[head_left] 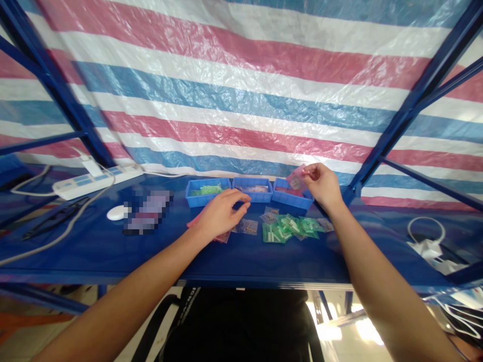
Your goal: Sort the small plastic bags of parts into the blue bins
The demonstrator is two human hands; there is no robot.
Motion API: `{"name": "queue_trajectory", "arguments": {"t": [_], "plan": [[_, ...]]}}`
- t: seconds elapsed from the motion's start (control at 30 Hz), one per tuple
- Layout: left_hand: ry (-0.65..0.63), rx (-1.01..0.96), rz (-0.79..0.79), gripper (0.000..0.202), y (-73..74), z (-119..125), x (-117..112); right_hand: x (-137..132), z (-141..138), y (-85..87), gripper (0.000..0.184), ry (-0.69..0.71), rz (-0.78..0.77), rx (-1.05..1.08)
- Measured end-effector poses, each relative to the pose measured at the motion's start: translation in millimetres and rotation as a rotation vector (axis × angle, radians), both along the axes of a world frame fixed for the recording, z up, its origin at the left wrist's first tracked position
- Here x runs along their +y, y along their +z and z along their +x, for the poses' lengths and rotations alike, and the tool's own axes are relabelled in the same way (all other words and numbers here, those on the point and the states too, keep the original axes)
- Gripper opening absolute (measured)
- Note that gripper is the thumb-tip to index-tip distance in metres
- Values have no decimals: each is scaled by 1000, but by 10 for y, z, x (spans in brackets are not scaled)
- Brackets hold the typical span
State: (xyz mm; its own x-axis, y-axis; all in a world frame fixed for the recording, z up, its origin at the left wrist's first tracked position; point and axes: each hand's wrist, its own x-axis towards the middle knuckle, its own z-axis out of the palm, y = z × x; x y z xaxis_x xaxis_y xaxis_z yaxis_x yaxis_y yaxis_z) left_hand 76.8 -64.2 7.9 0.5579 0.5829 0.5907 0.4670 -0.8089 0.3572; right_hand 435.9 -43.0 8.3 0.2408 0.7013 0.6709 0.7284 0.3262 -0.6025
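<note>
Clock positions are being read from the loose pile of small green translucent plastic packets (289, 229), which is lying on the glossy dark-blue tabletop (234, 264). At one o'clock, the right hand (320, 185) is pinching, thumb against fingers, a translucent pink plastic packet (296, 178), which is hanging over the right-hand blue rectangular plastic bin (292, 200); whether it is touching the red contents (288, 191) is not being shown clearly. This bin is standing at twelve o'clock. At half past ten, the middle blue rectangular plastic bin (253, 197) is holding pale packets (257, 189). At ten o'clock, the left-hand blue rectangular plastic bin (207, 201) is holding bright-green packets (211, 189). Just past nine o'clock, the left hand (222, 213) is curving loosely, thumb and forefinger standing slightly apart; red translucent plastic packets (223, 237) are lying partly hidden beneath it. At nine o'clock, a clear plastic packet of small parts (247, 227) is lying between that hand and the pile; farther out, a white rounded mouse-like object (117, 213) is resting. Between nine and ten o'clock, a long white power strip (100, 182) is lying well apart. At three o'clock, a looped white cable (426, 219) is lying.
</note>
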Motion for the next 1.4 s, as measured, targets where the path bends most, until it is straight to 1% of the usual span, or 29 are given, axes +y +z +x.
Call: {"name": "queue_trajectory", "arguments": {"t": [0.1, 0.13, 0.2, 0.27, 0.43, 0.57, 0.8, 0.93, 1.03, 1.2, 1.4], "plan": [[-4, 0, -4, 19, 1, 1, -1, -37, 8, 37, 38, -5, 61, -130], [-7, 3, -5, 18, 2, 1, 0, -56, 9, 54, 40, -21, 84, -194], [-8, 9, -5, 19, 4, 0, 0, -87, 18, 83, 34, -51, 125, -318], [-1, 15, -3, 19, 6, -2, -1, -98, 38, 96, 29, -77, 164, -388], [6, 30, -2, 20, 7, -6, -7, -57, 104, 72, 29, -114, 215, -455], [8, 30, -3, 20, 10, -3, -11, -30, 126, 55, 26, -101, 182, -536], [-2, 38, -1, 20, 15, -9, -13, -43, 181, 70, 24, -133, 163, -571], [3, 47, -9, 20, 12, -7, -8, -55, 158, 77, 25, -128, 140, -594], [3, 48, -11, 20, 15, -2, -8, -43, 129, 68, 27, -96, 109, -618], [-3, 51, -13, 20, 26, 5, -14, 41, 75, -5, 26, 37, 27, -670], [0, 54, -11, 20, 16, -1, -14, 188, -138, -120, 24, 175, 22, -586]]}}
